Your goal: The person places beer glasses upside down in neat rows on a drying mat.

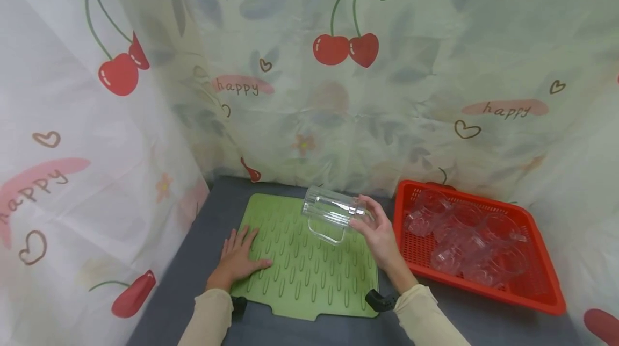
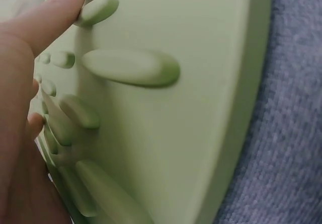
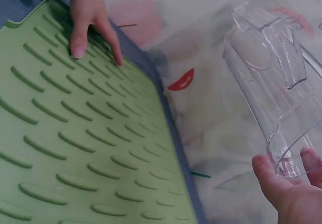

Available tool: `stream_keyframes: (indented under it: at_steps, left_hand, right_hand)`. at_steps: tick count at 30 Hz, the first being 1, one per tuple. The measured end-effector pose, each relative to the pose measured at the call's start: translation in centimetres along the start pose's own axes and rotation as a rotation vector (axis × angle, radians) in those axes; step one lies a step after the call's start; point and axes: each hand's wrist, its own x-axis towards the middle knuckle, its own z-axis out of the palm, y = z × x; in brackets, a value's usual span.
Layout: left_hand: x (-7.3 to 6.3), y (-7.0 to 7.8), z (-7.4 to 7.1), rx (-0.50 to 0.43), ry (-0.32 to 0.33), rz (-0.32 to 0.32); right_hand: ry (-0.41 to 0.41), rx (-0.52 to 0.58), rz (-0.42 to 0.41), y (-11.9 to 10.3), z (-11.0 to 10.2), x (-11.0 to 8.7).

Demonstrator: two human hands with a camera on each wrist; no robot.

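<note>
A clear ribbed mug (image 1: 328, 207) with a handle hangs tipped on its side above the far part of a green ridged drying mat (image 1: 309, 281). My right hand (image 1: 382, 236) holds the mug by the end nearest it, fingers and thumb at opposite sides. In the right wrist view, the fingertips meet the clear wall of the mug (image 3: 271, 78). My left hand (image 1: 238, 260) rests on the mat's left edge with its fingers spread. The left wrist view shows the thumb (image 2: 45, 22) touching the mat's raised ridges.
A red plastic basket (image 1: 488, 295) stands right of the mat, with several clear glasses or mugs (image 1: 464, 238) in it. Dark grey cloth (image 1: 179, 281) covers the table. Printed curtains (image 1: 348, 136) hang close behind and on both sides.
</note>
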Motion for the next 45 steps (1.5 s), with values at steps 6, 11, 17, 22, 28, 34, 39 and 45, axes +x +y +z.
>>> stream_keyframes:
  at_steps: [6, 11, 17, 22, 28, 34, 39, 45]
  left_hand:
    - [0.0, -0.4, 0.3, 0.007, 0.018, -0.004]
    - [0.1, -0.3, 0.6, -0.008, 0.030, 0.013]
    - [-0.1, 0.1, 0.3, -0.015, 0.053, 0.022]
    - [-0.1, 1.3, -0.6, -0.024, 0.054, 0.033]
    - [0.3, 2.6, -1.2, -0.023, 0.073, 0.084]
    - [0.4, 4.9, -2.0, -0.206, 0.143, 0.204]
    - [0.2, 7.6, -2.5, -0.358, 0.199, 0.336]
    - [-0.1, 10.2, -2.4, -0.460, 0.183, 0.377]
  right_hand:
    - [0.009, -0.014, 0.056, 1.5, 0.3, -0.2]
    - [0.043, -0.025, 0.063, 2.7, -0.2, -0.3]
    - [0.030, -0.025, 0.108, 4.2, -0.3, -0.4]
    - [0.059, -0.017, 0.175, 5.0, 0.2, -0.4]
    - [0.063, -0.044, 0.216, 5.6, 1.0, -0.2]
    - [0.066, -0.036, 0.238, 5.9, 1.4, -0.1]
    - [0.051, -0.023, 0.235, 6.0, 1.7, -0.2]
    - [0.027, -0.020, 0.241, 6.0, 2.1, -0.4]
